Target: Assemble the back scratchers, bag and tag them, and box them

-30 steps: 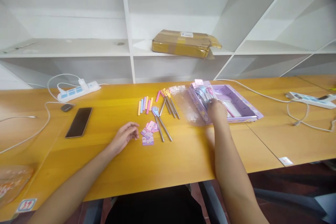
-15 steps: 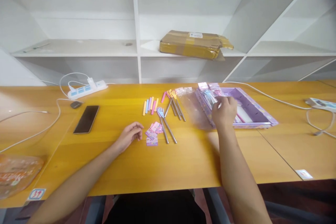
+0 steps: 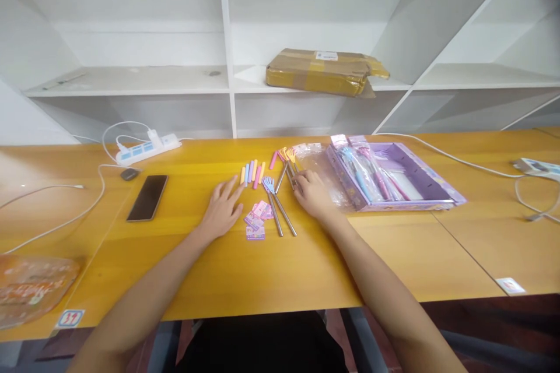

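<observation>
My left hand (image 3: 221,210) is spread palm down, its fingertips close to a row of coloured foam-like tubes (image 3: 252,173) in yellow, blue, purple and pink. My right hand (image 3: 311,193) has its fingers curled over the metal rods of the orange and pink back scratchers (image 3: 286,155), hiding their lower ends. Between the hands lie blue back scratchers (image 3: 280,210) with claw-shaped heads and silver rods. Small pink and purple printed cards (image 3: 256,221) overlap beside them. A pink tube (image 3: 273,159) rests apart from the row.
To the right, a purple display box (image 3: 437,186) holds back scratchers in clear bags (image 3: 363,175). Clear plastic wrappers (image 3: 335,183) lie against it. A phone (image 3: 147,198), a power strip (image 3: 149,150) and cables are at left. A taped carton (image 3: 321,73) sits on the shelf.
My right hand has left the purple box and moved left to the back scratcher rods. My left hand has shifted up toward the tubes, its fingers now spread.
</observation>
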A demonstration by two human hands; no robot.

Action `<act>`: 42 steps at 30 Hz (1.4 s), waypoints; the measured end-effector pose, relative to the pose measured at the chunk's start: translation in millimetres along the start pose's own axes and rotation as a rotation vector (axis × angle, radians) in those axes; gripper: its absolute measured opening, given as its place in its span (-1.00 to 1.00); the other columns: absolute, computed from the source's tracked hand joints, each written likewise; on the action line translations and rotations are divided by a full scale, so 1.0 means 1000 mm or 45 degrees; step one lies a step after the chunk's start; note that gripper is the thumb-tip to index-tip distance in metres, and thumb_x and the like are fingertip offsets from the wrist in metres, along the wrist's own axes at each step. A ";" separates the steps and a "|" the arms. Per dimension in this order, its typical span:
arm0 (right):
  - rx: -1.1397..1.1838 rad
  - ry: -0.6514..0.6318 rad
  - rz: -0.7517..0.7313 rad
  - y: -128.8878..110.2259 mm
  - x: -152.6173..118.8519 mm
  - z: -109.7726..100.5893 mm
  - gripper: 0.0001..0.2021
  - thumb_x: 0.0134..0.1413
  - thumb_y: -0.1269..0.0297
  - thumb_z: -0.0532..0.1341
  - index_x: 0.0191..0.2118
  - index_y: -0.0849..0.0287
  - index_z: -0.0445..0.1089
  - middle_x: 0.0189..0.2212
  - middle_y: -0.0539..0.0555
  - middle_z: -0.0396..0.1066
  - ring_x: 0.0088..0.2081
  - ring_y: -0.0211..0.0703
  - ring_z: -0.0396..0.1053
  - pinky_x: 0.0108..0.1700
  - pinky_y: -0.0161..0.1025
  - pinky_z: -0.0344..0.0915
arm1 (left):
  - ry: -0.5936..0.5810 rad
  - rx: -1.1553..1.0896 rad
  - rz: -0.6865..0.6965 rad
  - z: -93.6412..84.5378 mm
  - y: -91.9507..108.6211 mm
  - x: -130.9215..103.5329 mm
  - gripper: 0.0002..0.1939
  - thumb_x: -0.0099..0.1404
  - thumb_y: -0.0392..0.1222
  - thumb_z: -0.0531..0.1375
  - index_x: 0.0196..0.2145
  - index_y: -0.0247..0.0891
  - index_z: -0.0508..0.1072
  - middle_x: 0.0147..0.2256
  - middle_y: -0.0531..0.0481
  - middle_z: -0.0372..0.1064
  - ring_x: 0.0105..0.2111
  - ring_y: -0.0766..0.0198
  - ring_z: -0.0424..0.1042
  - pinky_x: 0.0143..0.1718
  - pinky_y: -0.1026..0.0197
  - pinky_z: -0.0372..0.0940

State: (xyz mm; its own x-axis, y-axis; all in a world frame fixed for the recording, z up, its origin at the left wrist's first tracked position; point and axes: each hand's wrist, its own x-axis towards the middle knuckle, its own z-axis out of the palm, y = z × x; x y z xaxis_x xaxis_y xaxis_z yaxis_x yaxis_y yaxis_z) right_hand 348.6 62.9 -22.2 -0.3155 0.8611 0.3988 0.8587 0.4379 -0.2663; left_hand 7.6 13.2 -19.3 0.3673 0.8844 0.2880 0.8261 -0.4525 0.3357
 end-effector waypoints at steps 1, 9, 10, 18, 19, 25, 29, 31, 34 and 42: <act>-0.021 -0.010 0.008 -0.001 0.000 0.002 -0.71 0.37 0.34 0.11 0.07 0.22 0.49 0.07 0.32 0.42 0.09 0.18 0.33 0.20 0.04 0.28 | -0.039 0.039 0.006 0.003 0.000 0.002 -0.34 0.54 -0.11 0.07 0.53 -0.01 0.10 0.54 -0.09 -0.05 0.43 -0.31 0.00 0.39 -0.37 0.06; -0.067 -0.017 0.029 0.005 0.003 0.009 -0.73 0.44 0.27 0.09 0.06 0.19 0.47 0.08 0.27 0.47 0.06 0.14 0.33 0.19 0.01 0.25 | 0.119 0.059 -0.076 0.010 -0.013 0.001 -0.60 0.53 -0.14 0.05 0.19 -0.28 0.48 0.34 -0.27 0.29 0.29 -0.18 0.25 0.36 -0.23 0.19; -0.085 -0.012 0.037 0.005 0.004 0.009 -0.75 0.44 0.26 0.09 0.01 0.18 0.49 0.04 0.26 0.49 0.03 0.13 0.33 0.17 0.00 0.25 | 0.144 0.046 -0.090 0.010 -0.015 0.001 -0.62 0.53 -0.15 0.05 0.16 -0.29 0.49 0.29 -0.29 0.33 0.28 -0.17 0.27 0.36 -0.22 0.20; -0.158 -0.015 0.235 0.007 0.008 0.015 -0.85 0.30 0.33 0.19 -0.08 0.20 0.44 -0.10 0.30 0.52 -0.03 0.13 0.39 0.02 -0.09 0.29 | 0.128 0.067 -0.060 0.012 -0.019 0.003 -0.56 0.51 -0.16 0.08 0.27 -0.21 0.44 0.37 -0.24 0.26 0.35 -0.19 0.19 0.40 -0.25 0.13; -0.150 -0.016 0.258 0.007 0.008 0.017 -0.81 0.28 0.35 0.19 -0.03 0.22 0.43 -0.09 0.30 0.53 -0.06 0.10 0.41 -0.03 -0.12 0.30 | 0.134 0.060 -0.066 0.012 -0.019 0.003 -0.58 0.51 -0.16 0.08 0.25 -0.23 0.45 0.34 -0.25 0.30 0.34 -0.18 0.20 0.39 -0.23 0.14; -0.107 0.000 0.378 0.008 0.007 0.018 -0.62 0.20 0.40 0.18 0.12 0.33 0.36 -0.13 0.30 0.52 -0.24 0.01 0.44 -0.19 -0.18 0.29 | 0.158 0.048 -0.180 0.005 -0.021 0.006 -0.83 0.46 -0.26 0.10 -0.13 -0.24 0.50 -0.08 -0.27 0.46 0.03 -0.15 0.38 0.15 -0.16 0.32; -0.053 0.037 0.373 0.005 0.007 0.010 -0.72 0.17 0.38 0.18 -0.01 0.26 0.42 -0.13 0.27 0.47 -0.24 0.00 0.41 -0.17 -0.17 0.30 | 0.148 0.061 -0.230 0.001 -0.026 0.004 -0.79 0.41 -0.32 0.12 -0.04 -0.28 0.46 -0.09 -0.30 0.46 0.02 -0.18 0.40 0.10 -0.17 0.31; 0.079 0.125 0.374 0.003 0.007 0.005 -0.87 0.14 0.36 0.19 -0.18 0.20 0.42 -0.22 0.22 0.44 -0.24 0.00 0.38 -0.16 -0.15 0.30 | 0.122 0.050 -0.255 -0.001 -0.028 0.000 -0.67 0.39 -0.34 0.12 0.09 -0.33 0.40 -0.11 -0.30 0.48 -0.03 -0.15 0.44 0.04 -0.12 0.33; 0.521 0.271 0.405 0.000 0.005 -0.002 -0.95 0.17 0.31 0.20 -0.31 0.13 0.35 -0.43 0.04 0.34 -0.34 -0.07 0.31 -0.22 -0.17 0.27 | 0.010 -0.070 -0.245 -0.004 -0.026 -0.009 -0.70 0.50 -0.27 0.03 0.13 -0.28 0.37 -0.19 -0.18 0.48 -0.18 -0.03 0.49 -0.11 -0.01 0.36; 1.431 0.076 0.309 -0.026 -0.004 -0.007 -0.68 0.28 -0.06 0.32 -0.14 0.12 0.44 -0.56 -0.13 0.26 -0.53 -0.25 0.22 -0.41 -0.26 0.17 | -0.160 -0.390 -0.024 -0.005 0.003 -0.022 -0.63 0.66 -0.01 -0.10 0.11 -0.17 0.41 -0.06 -0.12 0.45 -0.08 0.08 0.47 0.01 0.02 0.36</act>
State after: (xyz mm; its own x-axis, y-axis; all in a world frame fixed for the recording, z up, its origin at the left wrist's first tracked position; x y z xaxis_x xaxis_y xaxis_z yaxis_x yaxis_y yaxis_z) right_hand 330.5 46.6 -10.5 -0.1456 0.9537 0.2631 0.0395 0.2714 -0.9617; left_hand -0.1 -8.5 -20.5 0.4187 0.8916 0.1723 0.6735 -0.4322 0.5996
